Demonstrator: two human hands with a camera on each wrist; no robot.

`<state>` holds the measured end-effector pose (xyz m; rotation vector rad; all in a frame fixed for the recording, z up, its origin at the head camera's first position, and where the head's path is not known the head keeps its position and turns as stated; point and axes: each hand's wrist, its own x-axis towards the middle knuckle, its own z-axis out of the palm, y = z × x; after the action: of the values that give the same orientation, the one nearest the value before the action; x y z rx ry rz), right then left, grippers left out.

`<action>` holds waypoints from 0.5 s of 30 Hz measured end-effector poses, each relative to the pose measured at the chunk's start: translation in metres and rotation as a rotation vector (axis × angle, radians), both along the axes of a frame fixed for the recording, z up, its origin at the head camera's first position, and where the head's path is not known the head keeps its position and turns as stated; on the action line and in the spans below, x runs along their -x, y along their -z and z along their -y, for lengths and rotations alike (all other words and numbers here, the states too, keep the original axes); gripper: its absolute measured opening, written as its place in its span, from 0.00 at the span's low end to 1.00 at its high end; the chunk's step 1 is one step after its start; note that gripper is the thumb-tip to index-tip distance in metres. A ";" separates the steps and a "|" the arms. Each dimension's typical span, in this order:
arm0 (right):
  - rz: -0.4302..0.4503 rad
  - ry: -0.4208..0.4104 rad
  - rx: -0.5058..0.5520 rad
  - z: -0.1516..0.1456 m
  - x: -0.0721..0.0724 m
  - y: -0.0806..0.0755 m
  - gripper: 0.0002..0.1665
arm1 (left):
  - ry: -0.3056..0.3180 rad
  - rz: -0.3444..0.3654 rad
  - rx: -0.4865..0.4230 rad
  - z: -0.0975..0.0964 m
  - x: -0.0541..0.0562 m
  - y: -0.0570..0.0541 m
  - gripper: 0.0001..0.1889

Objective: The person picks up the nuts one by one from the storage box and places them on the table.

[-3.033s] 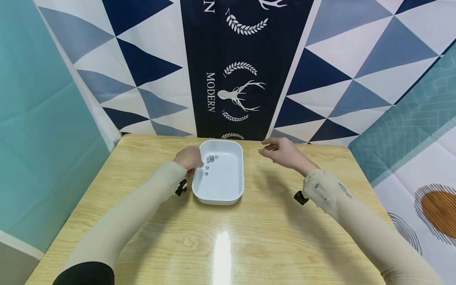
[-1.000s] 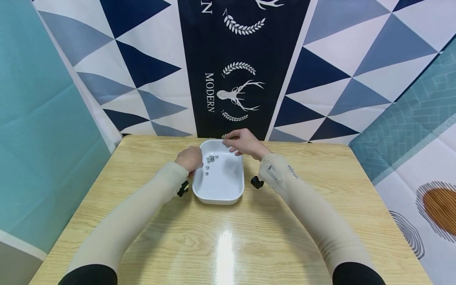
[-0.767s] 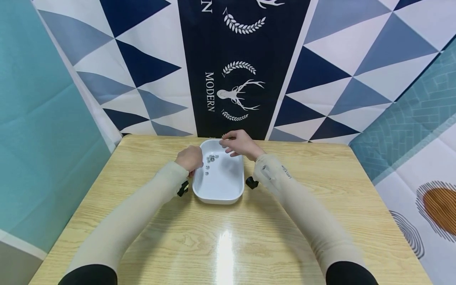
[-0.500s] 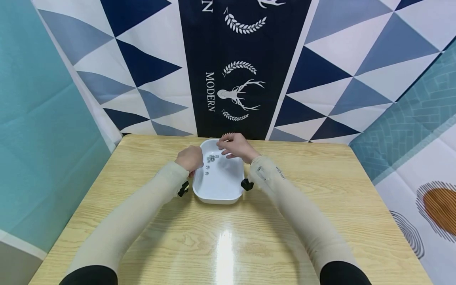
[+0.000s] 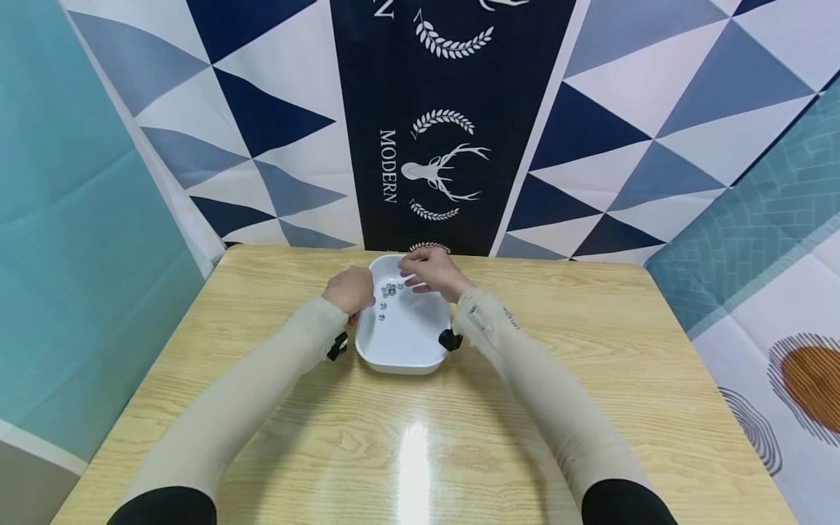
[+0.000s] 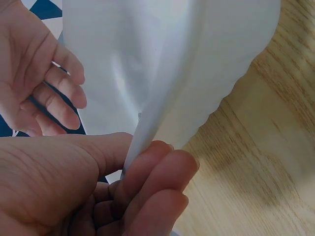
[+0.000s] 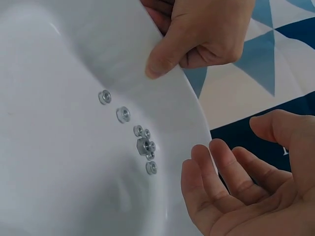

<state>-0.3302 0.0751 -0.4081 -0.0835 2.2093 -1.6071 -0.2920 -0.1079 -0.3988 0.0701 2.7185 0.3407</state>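
Observation:
A white rectangular tray (image 5: 408,343) stands toward the back of the wooden table. My left hand (image 5: 350,290) pinches its left rim, thumb on the inner side and fingers curled beneath the outside, as the left wrist view shows. Inside, along the left wall and far corner, lie several small metal flange nuts (image 7: 123,115) and one larger hex nut (image 7: 143,146). Over the far right part of the tray hovers my right hand (image 5: 434,271). In the right wrist view its fingers (image 7: 224,172) are loosely bent, thumb apart, with nothing between them, close to the nuts.
The pale wooden table (image 5: 315,437) extends around the tray on all sides. Right behind its back edge rises a patterned cloth wall (image 5: 433,87). Teal cloth (image 5: 79,219) hangs at the left.
My right hand has come in from the right of the tray to over its far part, slowing in the last half second. My left hand stays on the rim; the nuts have not moved.

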 end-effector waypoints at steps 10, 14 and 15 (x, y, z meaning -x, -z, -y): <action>0.039 0.001 0.008 0.007 0.000 0.007 0.18 | 0.005 -0.002 0.019 0.000 0.003 0.001 0.12; 0.058 0.000 0.022 0.011 0.002 0.013 0.18 | 0.011 -0.010 0.018 0.001 0.002 0.001 0.11; 0.062 0.005 0.030 0.013 0.002 0.015 0.18 | 0.014 -0.011 0.015 0.001 0.002 0.002 0.11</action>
<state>-0.3325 0.0625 -0.4233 -0.0361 2.1407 -1.6234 -0.2941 -0.1089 -0.4003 0.0871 2.7295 0.3166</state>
